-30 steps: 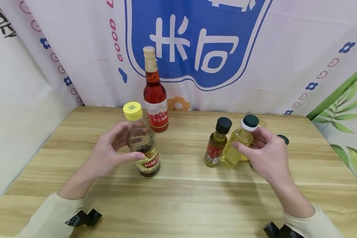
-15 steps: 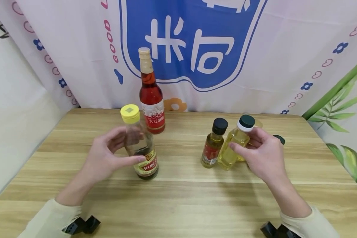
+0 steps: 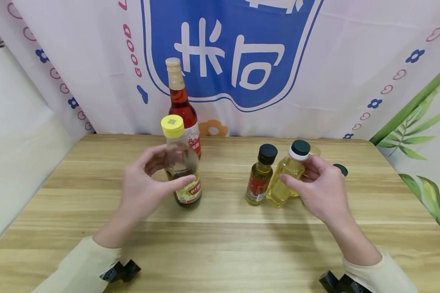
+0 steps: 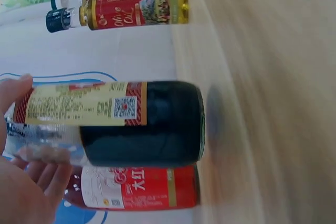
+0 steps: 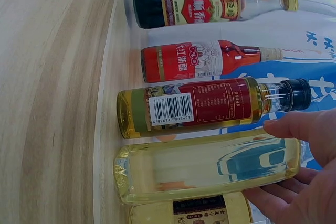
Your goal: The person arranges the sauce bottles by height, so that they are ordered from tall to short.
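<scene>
My left hand [image 3: 144, 185] grips a yellow-capped bottle of dark vinegar [image 3: 183, 158], thumb across its label and fingers behind. In the left wrist view a narrow gap with a shadow shows between its base and the table. Right behind it stands a tall bottle of red vinegar [image 3: 183, 108], partly covered in the head view. My right hand [image 3: 322, 187] holds a clear bottle of pale yellow oil [image 3: 286, 179] with a dark green cap, slightly tilted. Close on its left is a small black-capped olive oil bottle [image 3: 260, 179], with its barcode towards the right wrist camera.
Another bottle with yellow contents and a dark label [image 5: 199, 211] stands beyond the right hand, mostly hidden in the head view. A dark green cap [image 3: 341, 169] shows behind that hand. A printed curtain [image 3: 106, 81] hangs at the back edge of the wooden table [image 3: 220, 248].
My left hand has moved the dark vinegar bottle back and to the right, so it now overlaps the red bottle. The right hand stays at the oil bottle; the head view has shifted slightly.
</scene>
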The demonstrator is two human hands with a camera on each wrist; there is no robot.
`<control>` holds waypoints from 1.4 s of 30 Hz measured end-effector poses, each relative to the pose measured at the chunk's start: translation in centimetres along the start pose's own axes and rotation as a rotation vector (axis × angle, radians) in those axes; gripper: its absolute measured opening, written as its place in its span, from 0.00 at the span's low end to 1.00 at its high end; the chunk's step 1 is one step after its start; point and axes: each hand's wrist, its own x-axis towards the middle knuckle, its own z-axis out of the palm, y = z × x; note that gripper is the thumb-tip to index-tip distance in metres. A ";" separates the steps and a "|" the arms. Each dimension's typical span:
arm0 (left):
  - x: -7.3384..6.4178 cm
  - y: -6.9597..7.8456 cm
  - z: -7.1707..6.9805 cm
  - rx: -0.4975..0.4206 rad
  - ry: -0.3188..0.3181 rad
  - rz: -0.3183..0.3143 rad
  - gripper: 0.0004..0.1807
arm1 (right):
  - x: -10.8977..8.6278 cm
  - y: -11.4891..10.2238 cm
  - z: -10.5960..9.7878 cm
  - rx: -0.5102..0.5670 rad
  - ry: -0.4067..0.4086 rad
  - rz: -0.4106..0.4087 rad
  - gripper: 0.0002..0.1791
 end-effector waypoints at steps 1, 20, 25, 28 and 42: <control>0.2 0.2 0.2 0.011 0.022 -0.009 0.39 | 0.0 0.0 0.0 0.004 -0.003 -0.001 0.31; 4.0 1.3 6.8 -0.065 0.266 -0.168 0.38 | -0.3 -0.3 0.0 0.012 -0.002 0.001 0.31; 4.6 1.2 8.3 -0.060 0.333 -0.170 0.38 | -0.2 -0.3 0.0 0.007 -0.001 -0.004 0.30; 4.8 1.1 9.0 -0.041 0.355 -0.183 0.39 | -0.2 -0.2 0.1 0.011 -0.004 -0.003 0.30; 5.6 0.7 11.1 0.020 0.406 -0.165 0.38 | -0.3 -0.3 0.2 0.011 -0.002 -0.004 0.30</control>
